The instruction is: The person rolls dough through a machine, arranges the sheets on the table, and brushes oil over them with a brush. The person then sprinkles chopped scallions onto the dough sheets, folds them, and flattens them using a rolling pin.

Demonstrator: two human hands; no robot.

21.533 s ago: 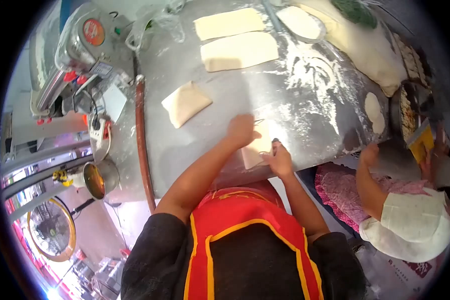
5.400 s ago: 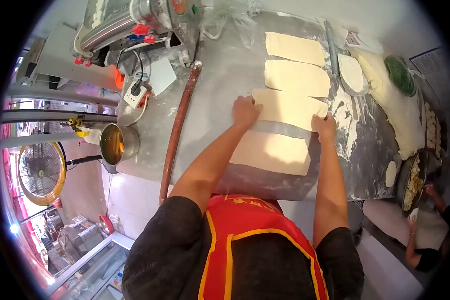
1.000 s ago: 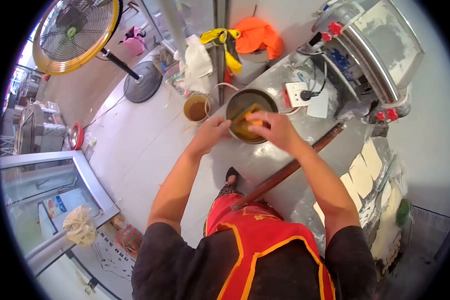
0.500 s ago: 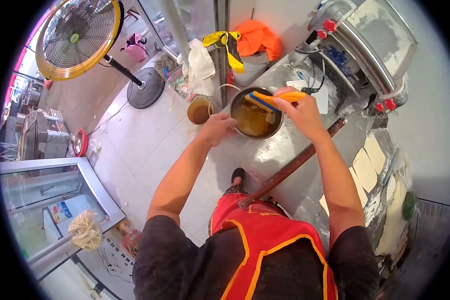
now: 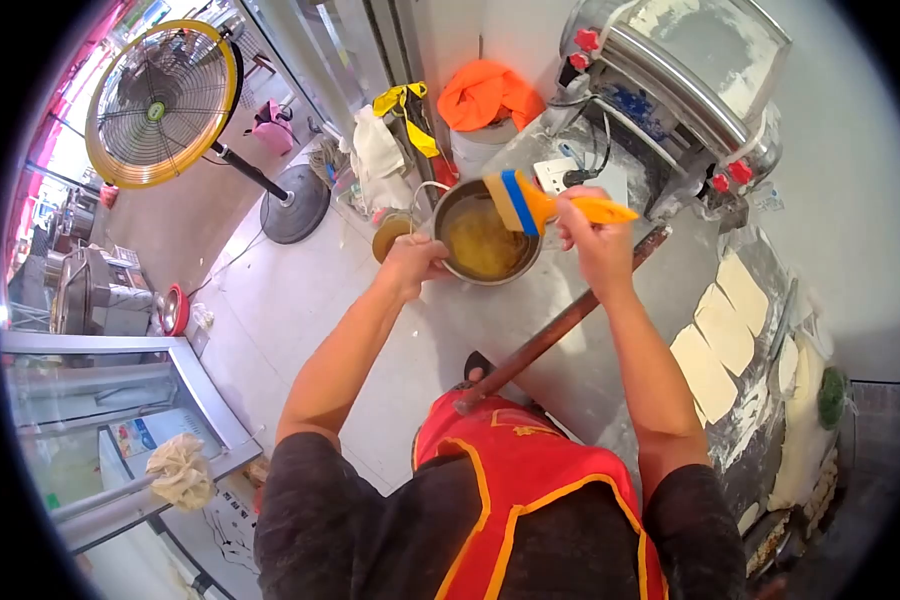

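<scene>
Brush [image 5: 540,206] above the pot [image 5: 511,275], broad face up, bristles over the mouth, orange handle jutting past the right hand [image 5: 598,242]. Right hand: fingers and thumb pinched on the handle, firm enough by the look of it. Left hand [image 5: 416,262]: curled at the pot's near left side, thumb lapped over the rim; far fingers hidden. Yellowish-brown liquid [image 5: 484,252] in the pot. Bristles appear clear of the liquid; how loaded they are, cannot tell.

Position: pot at the edge of the worktop [image 5: 585,350]; whether its base sits fully on the metal is not visible from here. Small bucket [image 5: 389,243] lower down, beyond the left hand.

Risks, my judgement:
1. Drips. A loaded brush swung wide of the pot could spatter the socket block [image 5: 549,176], which sits just behind with a plug in it. Likely cause: bristles not wiped on the rim.
2. Tipping. The left hand's hold is one-sided; a hard press of bristles on the opposite rim, or a slackened thumb, could tilt the pot and slop liquid.
3. Snagging. Brown rod [image 5: 560,335] runs slantwise beneath the right forearm; a low elbow could knock it.

Dough sheets [image 5: 705,372] lie well apart from the pot, farther along the worktop.
</scene>
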